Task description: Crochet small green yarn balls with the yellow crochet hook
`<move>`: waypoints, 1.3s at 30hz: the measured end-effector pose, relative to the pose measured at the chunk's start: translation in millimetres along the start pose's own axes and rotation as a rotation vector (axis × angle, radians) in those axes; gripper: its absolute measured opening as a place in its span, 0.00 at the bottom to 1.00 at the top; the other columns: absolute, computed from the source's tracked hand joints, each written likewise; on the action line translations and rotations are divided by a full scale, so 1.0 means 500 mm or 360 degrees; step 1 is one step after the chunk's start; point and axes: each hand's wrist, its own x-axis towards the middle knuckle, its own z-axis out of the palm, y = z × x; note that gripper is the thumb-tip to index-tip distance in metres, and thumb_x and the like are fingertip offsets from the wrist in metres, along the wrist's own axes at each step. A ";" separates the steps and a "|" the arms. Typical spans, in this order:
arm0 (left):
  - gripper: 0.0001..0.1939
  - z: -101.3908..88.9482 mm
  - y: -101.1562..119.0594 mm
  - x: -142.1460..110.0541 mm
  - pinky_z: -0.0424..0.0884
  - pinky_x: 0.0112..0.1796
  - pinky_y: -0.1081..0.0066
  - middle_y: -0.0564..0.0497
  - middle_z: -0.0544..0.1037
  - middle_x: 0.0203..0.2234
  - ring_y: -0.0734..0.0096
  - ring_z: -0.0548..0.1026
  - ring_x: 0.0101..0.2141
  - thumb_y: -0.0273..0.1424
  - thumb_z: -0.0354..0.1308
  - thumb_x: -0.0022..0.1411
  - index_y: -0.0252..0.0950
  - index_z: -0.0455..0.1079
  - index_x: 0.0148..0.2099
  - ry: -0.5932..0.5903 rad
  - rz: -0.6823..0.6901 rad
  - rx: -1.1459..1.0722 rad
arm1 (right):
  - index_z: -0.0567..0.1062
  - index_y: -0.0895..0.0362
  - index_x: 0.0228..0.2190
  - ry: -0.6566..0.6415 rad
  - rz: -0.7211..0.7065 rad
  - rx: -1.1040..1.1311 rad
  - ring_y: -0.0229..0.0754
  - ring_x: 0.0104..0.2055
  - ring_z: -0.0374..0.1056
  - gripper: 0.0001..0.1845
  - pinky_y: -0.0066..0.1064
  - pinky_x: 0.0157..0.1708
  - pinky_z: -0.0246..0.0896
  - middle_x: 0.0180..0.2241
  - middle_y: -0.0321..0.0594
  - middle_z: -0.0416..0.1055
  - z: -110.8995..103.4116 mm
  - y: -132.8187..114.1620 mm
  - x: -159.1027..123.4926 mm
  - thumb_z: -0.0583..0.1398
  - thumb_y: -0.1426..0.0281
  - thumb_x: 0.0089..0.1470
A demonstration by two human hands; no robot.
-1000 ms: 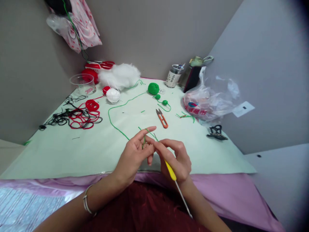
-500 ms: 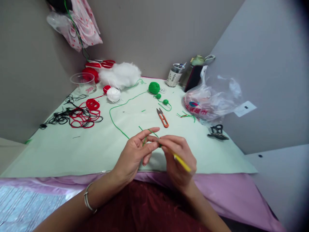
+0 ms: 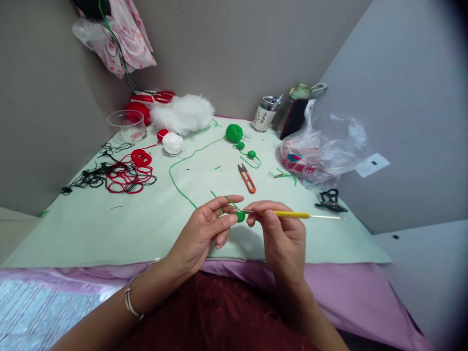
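Observation:
My left hand [image 3: 206, 233] pinches a small green crocheted piece [image 3: 240, 216], and green yarn [image 3: 183, 165] runs over its forefinger back to a green yarn ball [image 3: 233, 132]. My right hand [image 3: 281, 234] is closed on a yellow-handled crochet hook [image 3: 288, 214]. The hook lies level, its tip at the green piece and its metal tail pointing right. Both hands hover over the near edge of the pale green table [image 3: 153, 224].
Orange thread snips [image 3: 247, 178] lie just beyond the hands. Red and black yarn tangles [image 3: 117, 174] sit at the left, a white ball [image 3: 172, 142], stuffing [image 3: 183, 113] and a clear cup [image 3: 127, 125] behind. A plastic bag [image 3: 318, 151], jar [image 3: 263, 115] and black clip [image 3: 330, 200] are at the right.
My right hand has turned the hook from pointing down toward my lap to lying level, tail to the right. The small green piece now shows between the fingertips. The left hand barely moved.

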 end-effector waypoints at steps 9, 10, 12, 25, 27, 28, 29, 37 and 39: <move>0.16 -0.011 -0.005 -0.003 0.60 0.20 0.82 0.58 0.71 0.32 0.90 0.64 0.18 0.32 0.73 0.61 0.41 0.83 0.52 0.0068 0.0178 0.0281 | 0.80 0.52 0.43 -0.0079 -0.0244 -0.0347 0.37 0.36 0.77 0.12 0.31 0.40 0.74 0.38 0.37 0.81 -0.006 -0.018 -0.013 0.56 0.73 0.72; 0.17 -0.011 -0.007 -0.004 0.61 0.21 0.82 0.58 0.71 0.32 0.90 0.65 0.19 0.31 0.73 0.60 0.41 0.82 0.52 0.0094 0.0218 0.0331 | 0.80 0.52 0.45 -0.0112 -0.0370 -0.0488 0.38 0.38 0.78 0.12 0.32 0.41 0.75 0.39 0.38 0.81 -0.004 -0.018 -0.016 0.56 0.75 0.71; 0.19 -0.008 -0.011 -0.006 0.63 0.21 0.83 0.59 0.72 0.32 0.88 0.66 0.20 0.29 0.75 0.57 0.40 0.82 0.52 0.0165 0.0273 0.0406 | 0.79 0.53 0.47 -0.0188 -0.0654 -0.0753 0.41 0.42 0.78 0.13 0.33 0.42 0.75 0.40 0.42 0.81 -0.001 -0.011 -0.023 0.56 0.78 0.69; 0.16 -0.010 0.005 0.001 0.48 0.17 0.83 0.61 0.67 0.21 0.92 0.52 0.15 0.28 0.73 0.60 0.35 0.82 0.51 -0.0057 -0.0067 -0.0130 | 0.83 0.51 0.41 0.0018 -0.0298 -0.0143 0.39 0.33 0.72 0.13 0.34 0.34 0.71 0.35 0.37 0.78 0.006 -0.012 -0.006 0.58 0.73 0.70; 0.17 -0.005 0.001 -0.002 0.49 0.17 0.83 0.59 0.72 0.25 0.92 0.57 0.15 0.30 0.74 0.59 0.37 0.83 0.51 -0.0029 -0.0011 -0.0036 | 0.83 0.51 0.42 -0.0040 -0.0271 -0.0193 0.38 0.34 0.73 0.12 0.33 0.35 0.72 0.37 0.38 0.80 0.009 -0.011 -0.004 0.59 0.74 0.69; 0.18 -0.002 -0.002 -0.002 0.50 0.17 0.83 0.58 0.74 0.27 0.92 0.59 0.15 0.30 0.75 0.58 0.38 0.83 0.51 0.0003 0.0027 0.0004 | 0.83 0.51 0.42 -0.0043 -0.0295 -0.0265 0.38 0.35 0.74 0.12 0.32 0.36 0.73 0.38 0.38 0.80 0.009 -0.009 -0.006 0.59 0.75 0.69; 0.19 0.000 -0.005 -0.002 0.51 0.17 0.83 0.56 0.76 0.30 0.92 0.61 0.16 0.30 0.76 0.57 0.39 0.83 0.51 0.0040 0.0065 0.0027 | 0.83 0.50 0.43 -0.0041 -0.0345 -0.0365 0.38 0.36 0.74 0.13 0.32 0.36 0.73 0.38 0.38 0.80 0.008 -0.006 -0.009 0.59 0.76 0.69; 0.16 -0.013 0.001 0.013 0.49 0.17 0.83 0.63 0.59 0.18 0.89 0.49 0.16 0.28 0.73 0.59 0.32 0.84 0.50 -0.0079 -0.0196 -0.0287 | 0.83 0.49 0.46 -0.0001 -0.0593 -0.0694 0.43 0.40 0.76 0.14 0.36 0.39 0.74 0.39 0.41 0.80 -0.010 0.001 -0.012 0.61 0.77 0.67; 0.15 -0.013 0.005 0.012 0.48 0.17 0.83 0.63 0.60 0.19 0.89 0.48 0.16 0.27 0.73 0.59 0.32 0.84 0.49 -0.0082 -0.0145 -0.0298 | 0.83 0.50 0.42 0.0078 -0.0330 -0.0301 0.40 0.34 0.74 0.12 0.34 0.35 0.72 0.34 0.38 0.78 -0.010 -0.006 -0.002 0.59 0.73 0.69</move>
